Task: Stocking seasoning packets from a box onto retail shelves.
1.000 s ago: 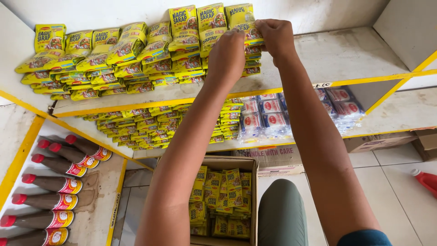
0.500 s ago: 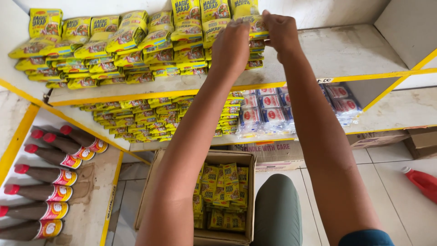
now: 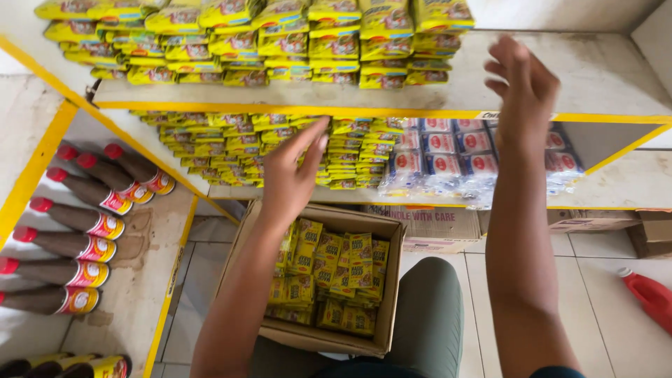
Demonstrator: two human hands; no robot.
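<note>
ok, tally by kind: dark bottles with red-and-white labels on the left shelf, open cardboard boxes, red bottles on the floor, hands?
dark bottles with red-and-white labels: 7 (one cap cut off by the frame edge)
open cardboard box: 1
red bottle on the floor: 1
hands: 2, left hand and right hand, both empty
Total: 11
</note>
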